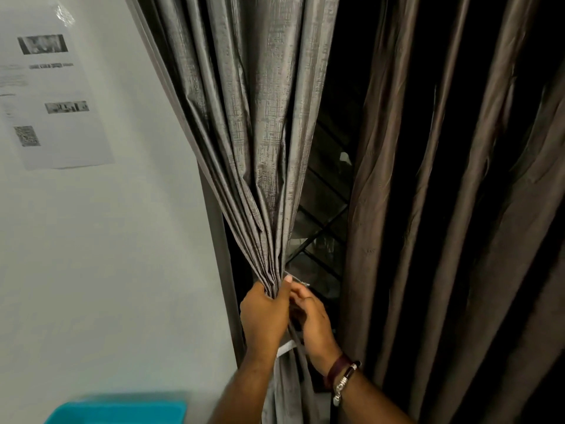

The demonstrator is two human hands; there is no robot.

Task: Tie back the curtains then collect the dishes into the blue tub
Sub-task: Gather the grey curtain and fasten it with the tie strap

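White wall (107, 240) on the left, a printed sheet (52, 96) stuck to it, and down in the corner the rim of the blue tub (116, 408) peeks in, no dishes in sight. So the job looks to be in its first stage: the tie-back isn't finished, and all the collecting is to come. Moving across, the grey curtain (244, 117) is gathered into a tight bunch, and the left hand (264, 316) has its fingers curled round those folds, gripping them firmly. A pale tie strip (286, 347) shows just under that hand. Next, the right hand (312, 319), bracelets (344, 377) on the wrist, is loosely cupped right behind the bunch; whether it pinches the strip I can't tell. Far right, the brown curtain (458, 209) hangs loose, not tied.
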